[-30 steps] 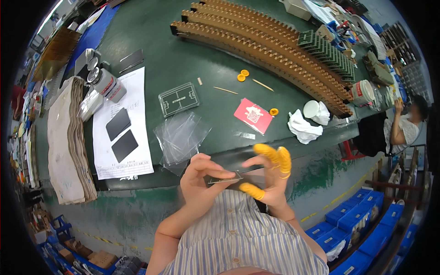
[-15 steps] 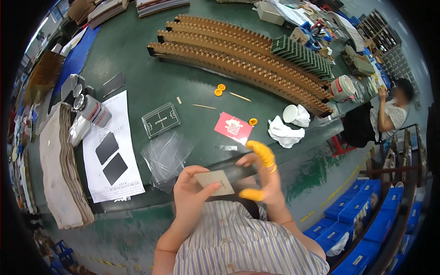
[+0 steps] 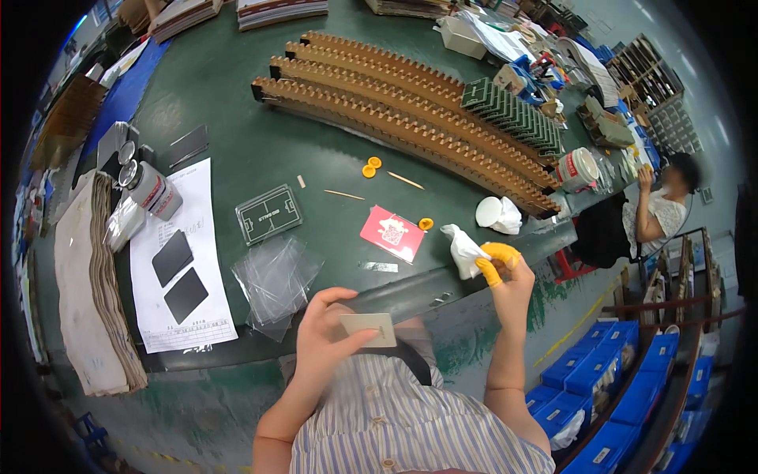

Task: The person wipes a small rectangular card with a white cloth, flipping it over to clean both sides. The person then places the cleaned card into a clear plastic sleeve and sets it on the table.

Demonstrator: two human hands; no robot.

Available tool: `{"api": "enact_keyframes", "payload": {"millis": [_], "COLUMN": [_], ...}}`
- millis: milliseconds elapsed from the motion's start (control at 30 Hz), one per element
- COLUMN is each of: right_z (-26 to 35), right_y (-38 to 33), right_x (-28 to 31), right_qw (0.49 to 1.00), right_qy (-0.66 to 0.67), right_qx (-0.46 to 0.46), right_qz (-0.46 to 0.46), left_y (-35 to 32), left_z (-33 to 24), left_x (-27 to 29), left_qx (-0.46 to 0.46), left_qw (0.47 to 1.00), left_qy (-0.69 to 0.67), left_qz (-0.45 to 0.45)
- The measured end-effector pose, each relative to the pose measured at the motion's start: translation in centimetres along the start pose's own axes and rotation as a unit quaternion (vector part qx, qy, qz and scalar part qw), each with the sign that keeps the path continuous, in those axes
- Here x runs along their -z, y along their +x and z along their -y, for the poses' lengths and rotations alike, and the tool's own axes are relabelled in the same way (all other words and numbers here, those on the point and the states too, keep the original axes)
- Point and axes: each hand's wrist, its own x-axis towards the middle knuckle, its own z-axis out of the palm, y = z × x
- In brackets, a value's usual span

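In front of my striped shirt, my left hand grips a small pale, flat card-like piece between thumb and fingers. My right hand wears yellow finger cots and pinches a crumpled white cloth at the table's near edge. Beyond the cloth lie a round white pad and another white cloth. A red card, a loose yellow finger cot and a small clear strip rest left of my right hand. Clear plastic sheets lie beyond my left hand.
Long slotted wooden racks cross the table, with green cards standing in them. Wooden sticks, a green panel, dark plates on paper and a bottle lie around. A co-worker sits right; blue bins stand below.
My right hand has moved right, away from the pale card, and now has hold of the white cloth, lifting part of it. My left hand still holds the card, which is turned slightly.
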Motion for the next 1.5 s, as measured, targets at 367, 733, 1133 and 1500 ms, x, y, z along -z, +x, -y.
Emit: {"api": "enact_keyframes", "payload": {"millis": [367, 733, 1133, 1500], "right_z": [4.0, 8.0, 9.3, 8.8], "right_y": [-0.9, 1.2, 2.2, 1.4], "right_x": [-2.6, -5.3, -6.7, -8.0], "right_qw": [0.743, 0.807, 0.796, 0.71], "right_qy": [0.485, 0.218, 0.281, 0.393], "right_qx": [-0.189, -0.094, -0.092, -0.319], "right_qz": [0.421, 0.541, 0.527, 0.489], "left_y": [1.4, -0.1, -1.4, -1.7], "left_z": [-0.8, -1.3, -2.2, -3.7], "left_x": [0.1, 3.5, 5.5, 4.8], "left_qx": [0.16, 0.136, 0.051, 0.076], "left_qw": [0.954, 0.966, 0.987, 0.982], "left_qy": [-0.155, -0.173, -0.141, -0.154], "left_qz": [0.2, 0.134, 0.055, 0.083]}}
